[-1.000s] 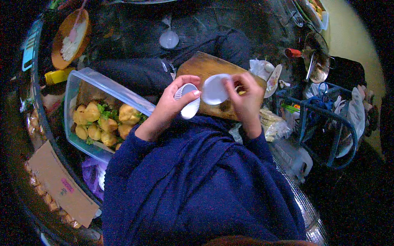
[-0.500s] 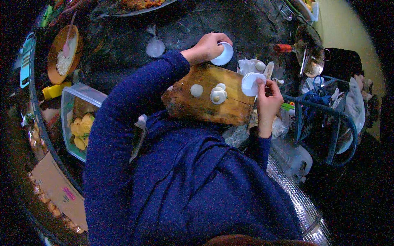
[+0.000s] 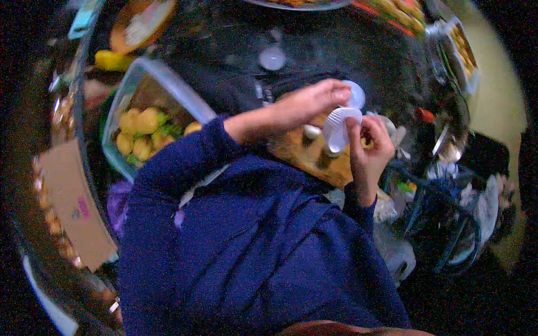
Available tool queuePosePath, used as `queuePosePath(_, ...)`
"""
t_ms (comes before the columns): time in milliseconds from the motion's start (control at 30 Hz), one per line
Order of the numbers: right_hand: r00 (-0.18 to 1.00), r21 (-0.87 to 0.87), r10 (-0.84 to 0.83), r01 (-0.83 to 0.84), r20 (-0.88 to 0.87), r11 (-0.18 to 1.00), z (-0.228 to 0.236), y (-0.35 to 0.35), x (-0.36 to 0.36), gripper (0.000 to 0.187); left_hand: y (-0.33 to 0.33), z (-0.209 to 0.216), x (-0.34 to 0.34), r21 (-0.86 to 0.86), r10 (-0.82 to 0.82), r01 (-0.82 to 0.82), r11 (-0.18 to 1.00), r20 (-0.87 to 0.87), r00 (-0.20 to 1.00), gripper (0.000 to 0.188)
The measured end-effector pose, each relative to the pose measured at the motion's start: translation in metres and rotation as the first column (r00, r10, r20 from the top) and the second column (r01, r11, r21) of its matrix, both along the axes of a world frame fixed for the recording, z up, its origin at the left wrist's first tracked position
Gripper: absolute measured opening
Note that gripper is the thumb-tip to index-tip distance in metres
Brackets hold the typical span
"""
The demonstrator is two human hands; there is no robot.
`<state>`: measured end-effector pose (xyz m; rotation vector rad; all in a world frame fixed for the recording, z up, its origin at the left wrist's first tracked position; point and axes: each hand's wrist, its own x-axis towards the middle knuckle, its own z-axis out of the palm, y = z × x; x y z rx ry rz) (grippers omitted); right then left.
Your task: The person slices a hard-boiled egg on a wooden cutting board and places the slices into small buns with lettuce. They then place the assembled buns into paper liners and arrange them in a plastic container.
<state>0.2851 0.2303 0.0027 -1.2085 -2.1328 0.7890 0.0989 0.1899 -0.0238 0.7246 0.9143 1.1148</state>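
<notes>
My left hand (image 3: pixel 319 101) reaches over the wooden cutting board (image 3: pixel 288 147), its fingers closed at the edge of a pale pleated paper cup (image 3: pixel 355 96). Between thumb and fingers of my right hand (image 3: pixel 371 147) is another white pleated paper cup (image 3: pixel 338 127), tilted so its ridges show. The two cups are close together, nearly touching. Beneath them on the board lie small white rounded pieces (image 3: pixel 312 131), partly covered by the cups and blurred. Left of the board stands a clear plastic container (image 3: pixel 120 101) with several yellow, rounded food pieces (image 3: pixel 147 120) and green leaves.
An orange-brown bowl (image 3: pixel 121 35) with white grainy food stands far left, near a yellow object (image 3: pixel 112 60). A translucent round item (image 3: pixel 272 58) lies beyond my hands. Cardboard (image 3: pixel 75 207) is at the left; a dark basket (image 3: pixel 412 224) and shiny metal pan (image 3: pixel 451 152) are right.
The view has swung, shifting the surroundings. My left hand has come down and right beside the right hand, bringing the two paper cups together. The right-hand cup has tilted.
</notes>
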Motion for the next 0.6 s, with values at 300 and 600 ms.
queuePosePath(300, 0.889, 0.047, 0.436, -0.434, -0.14, 0.9, 0.039, -0.034, -0.108, 0.016, -0.157, 0.045, -0.056, -0.126, 0.517, -0.502, 0.856, 0.271, 0.812, 0.049)
queuePosePath(600, 0.233, 0.001, 0.889, -0.967, 0.393, 0.253, -0.017, -0.113, -0.195, 0.038, -0.257, 0.035, -0.12, -0.05, 0.953, -0.951, 0.304, 0.012, 0.304, 0.05)
